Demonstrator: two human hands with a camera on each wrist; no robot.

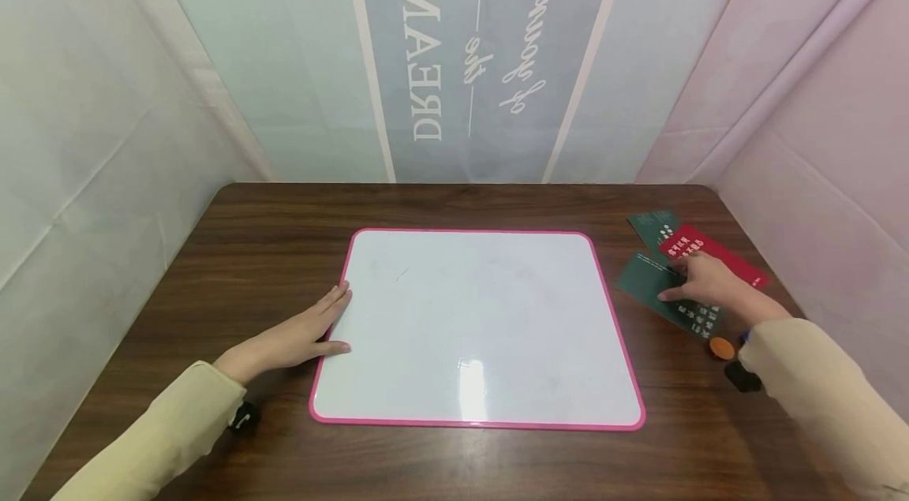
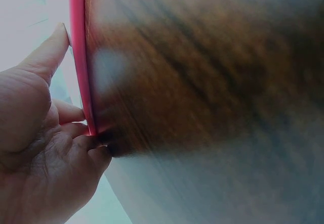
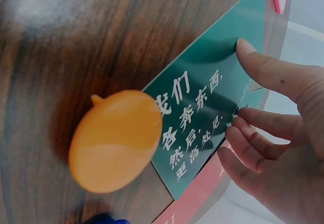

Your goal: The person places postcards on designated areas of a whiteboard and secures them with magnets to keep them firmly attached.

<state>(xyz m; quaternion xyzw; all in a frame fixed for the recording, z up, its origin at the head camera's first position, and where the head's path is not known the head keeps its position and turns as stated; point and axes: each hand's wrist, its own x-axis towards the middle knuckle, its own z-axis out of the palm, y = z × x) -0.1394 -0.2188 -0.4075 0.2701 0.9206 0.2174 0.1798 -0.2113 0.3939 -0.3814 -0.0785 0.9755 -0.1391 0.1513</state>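
A whiteboard with a pink rim (image 1: 461, 312) lies flat on the table. My left hand (image 1: 301, 335) rests at its left edge, fingers and thumb spread over the rim; the left wrist view shows the fingertips against the pink rim (image 2: 78, 47). At the right, my right hand (image 1: 710, 280) reaches over a green card with white writing (image 1: 642, 280). In the right wrist view the thumb touches the green card (image 3: 217, 47), and the other fingertips sit apart from it near the far long edge. The card lies flat.
A red card (image 1: 731, 256) and another green card (image 1: 646, 226) lie partly overlapped behind. Near the right wrist are an orange round piece (image 3: 116, 143), a blue piece (image 3: 106, 219) and a black piece (image 1: 743, 376). Fabric walls (image 1: 817, 91) border the wooden table (image 1: 248, 248).
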